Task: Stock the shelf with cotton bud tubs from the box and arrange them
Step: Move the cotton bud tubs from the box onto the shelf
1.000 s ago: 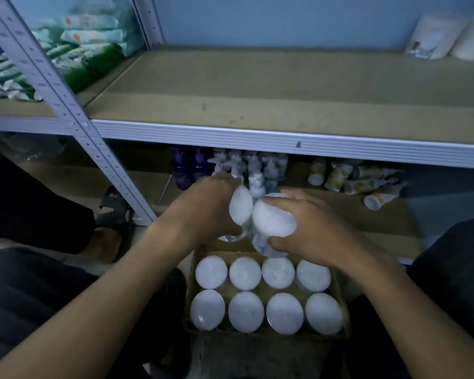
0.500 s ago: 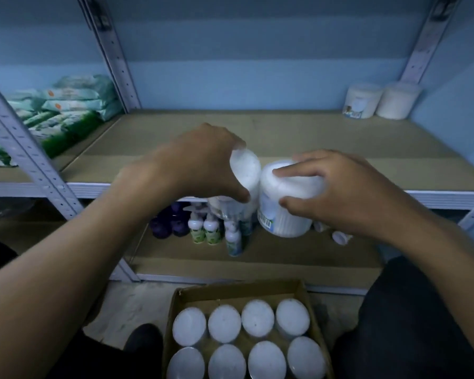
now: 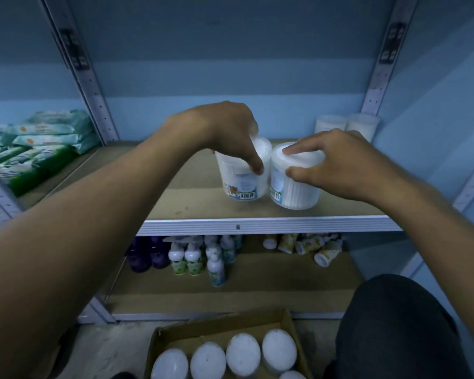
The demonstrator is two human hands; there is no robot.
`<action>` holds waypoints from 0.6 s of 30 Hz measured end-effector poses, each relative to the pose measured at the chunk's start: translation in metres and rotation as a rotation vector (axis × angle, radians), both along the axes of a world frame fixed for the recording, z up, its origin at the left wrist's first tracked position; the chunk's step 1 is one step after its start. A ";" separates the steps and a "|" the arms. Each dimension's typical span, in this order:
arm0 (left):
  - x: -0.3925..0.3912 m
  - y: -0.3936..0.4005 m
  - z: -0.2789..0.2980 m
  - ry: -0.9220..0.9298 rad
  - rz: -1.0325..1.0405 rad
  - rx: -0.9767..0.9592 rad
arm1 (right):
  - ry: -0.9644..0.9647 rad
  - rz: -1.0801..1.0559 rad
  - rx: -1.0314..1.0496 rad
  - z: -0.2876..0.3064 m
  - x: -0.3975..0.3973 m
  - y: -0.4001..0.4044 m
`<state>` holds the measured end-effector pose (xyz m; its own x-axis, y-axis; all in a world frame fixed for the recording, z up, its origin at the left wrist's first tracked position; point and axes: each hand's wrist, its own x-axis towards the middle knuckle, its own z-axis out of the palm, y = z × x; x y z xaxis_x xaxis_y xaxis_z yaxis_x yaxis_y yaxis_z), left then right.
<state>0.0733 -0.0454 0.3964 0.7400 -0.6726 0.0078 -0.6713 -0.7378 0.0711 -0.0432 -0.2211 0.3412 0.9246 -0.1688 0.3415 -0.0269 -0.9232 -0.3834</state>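
Observation:
Two white cotton bud tubs are side by side over the front part of the wooden shelf. My left hand grips the left tub by its lid from above. Gripping the lid of the right tub is my right hand. Whether the tubs rest on the board or hover just above it, I cannot tell. Two more tubs stand at the shelf's back right corner. The cardboard box on the floor below holds several more white-lidded tubs.
Packs of wet wipes fill the neighbouring shelf bay at left. Small bottles stand and tubes lie on the lower shelf. Metal uprights frame the bay. A dark-trousered knee is at lower right.
Both hands lifted a tub each from above the box up to the middle shelf. My view tilted upward, so the box slid to the bottom edge.

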 end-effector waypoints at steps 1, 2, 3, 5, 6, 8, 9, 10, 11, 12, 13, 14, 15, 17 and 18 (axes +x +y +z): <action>0.005 -0.006 -0.002 0.013 -0.005 0.007 | 0.005 -0.014 0.012 -0.003 0.002 -0.003; 0.008 -0.012 -0.005 0.023 -0.011 0.017 | 0.009 -0.026 0.019 -0.006 0.004 -0.007; 0.011 -0.018 -0.008 0.033 -0.017 0.027 | 0.012 -0.038 0.020 -0.010 0.006 -0.010; 0.017 -0.029 -0.016 0.055 -0.032 0.046 | 0.025 -0.062 0.013 -0.019 0.009 -0.016; 0.019 -0.034 -0.021 0.067 -0.042 0.059 | 0.038 -0.074 0.010 -0.023 0.011 -0.018; 0.023 -0.042 -0.029 0.094 -0.065 0.083 | 0.064 -0.096 0.016 -0.032 0.013 -0.023; 0.024 -0.046 -0.033 0.106 -0.082 0.092 | 0.071 -0.105 0.027 -0.035 0.013 -0.026; 0.026 -0.048 -0.036 0.115 -0.100 0.102 | 0.073 -0.110 0.040 -0.039 0.014 -0.028; 0.027 -0.051 -0.038 0.119 -0.119 0.113 | 0.071 -0.113 0.053 -0.042 0.015 -0.029; 0.029 -0.052 -0.041 0.125 -0.134 0.122 | 0.068 -0.115 0.062 -0.045 0.016 -0.031; 0.032 -0.054 -0.043 0.134 -0.142 0.125 | 0.064 -0.118 0.065 -0.048 0.017 -0.033; 0.034 -0.055 -0.045 0.147 -0.144 0.121 | 0.061 -0.121 0.065 -0.051 0.018 -0.034; 0.036 -0.055 -0.046 0.160 -0.145 0.113 | 0.060 -0.124 0.064 -0.053 0.019 -0.036; 0.039 -0.054 -0.049 0.184 -0.152 0.098 | 0.065 -0.121 0.067 -0.056 0.021 -0.038; 0.039 -0.053 -0.049 0.199 -0.157 0.090 | 0.070 -0.112 0.066 -0.057 0.022 -0.040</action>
